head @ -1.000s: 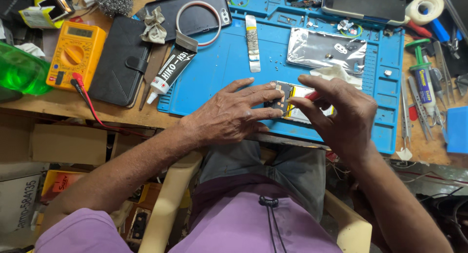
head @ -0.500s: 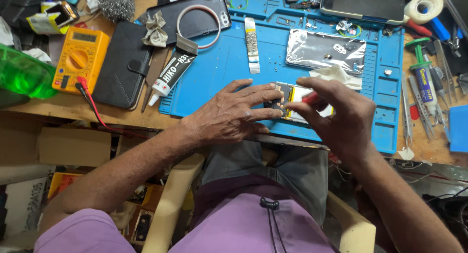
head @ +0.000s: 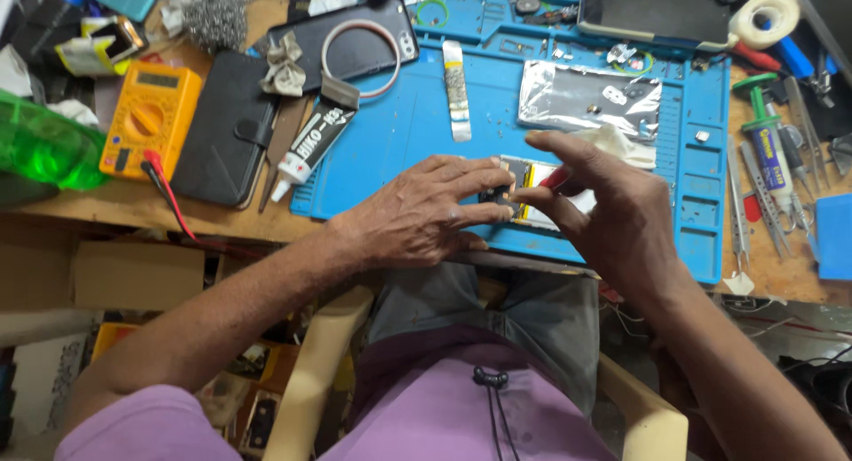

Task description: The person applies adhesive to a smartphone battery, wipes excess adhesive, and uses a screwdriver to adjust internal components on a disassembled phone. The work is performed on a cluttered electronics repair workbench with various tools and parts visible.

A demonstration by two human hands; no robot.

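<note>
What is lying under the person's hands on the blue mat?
A small opened device with a yellow part lies on the blue mat; left hand and right hand cover most of it.

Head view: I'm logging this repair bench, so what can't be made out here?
- Opened device: mostly covered by the left hand and right hand.
- Red tool: tip hidden behind the right hand's fingers.
- Green bottle: cut by the left edge.
- Loose parts on blue mat: too small.

A phone-repair workbench: blue work mat [head: 399, 133], yellow multimeter [head: 151, 119], tweezers [head: 754, 199], scattered screws.
</note>
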